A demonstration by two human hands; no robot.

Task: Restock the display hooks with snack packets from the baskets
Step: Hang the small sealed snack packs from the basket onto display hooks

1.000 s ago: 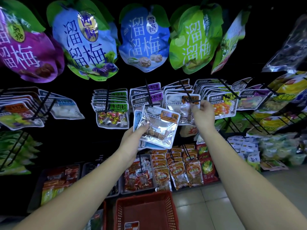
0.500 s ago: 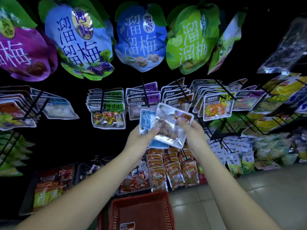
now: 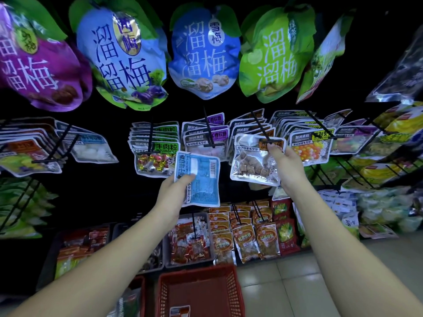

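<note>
My left hand [image 3: 174, 193] grips a blue snack packet [image 3: 201, 179] by its lower left corner, back side out, in front of the rack's middle. My right hand [image 3: 286, 163] pinches the top right corner of a clear packet of brown cubes [image 3: 251, 161] with an orange label. That corner is up at the tip of a black display hook [image 3: 261, 124], which carries several matching packets behind it. A red basket [image 3: 201, 291] stands on the floor below my arms, with one packet [image 3: 179, 311] showing in its bottom.
Neighbouring hooks hold green-label packets [image 3: 158, 152], purple-label packets [image 3: 206, 138] and yellow-label packets [image 3: 311, 145]. Large plum bags [image 3: 203, 53] hang overhead. Trays and hooks with orange packets [image 3: 245, 236] fill the lower rack. Tiled floor [image 3: 286, 282] lies at the right.
My right hand took the clear brown-cube packet off the stack in my left hand and lifted it up right to the hook tip. My left hand keeps only the blue packet.
</note>
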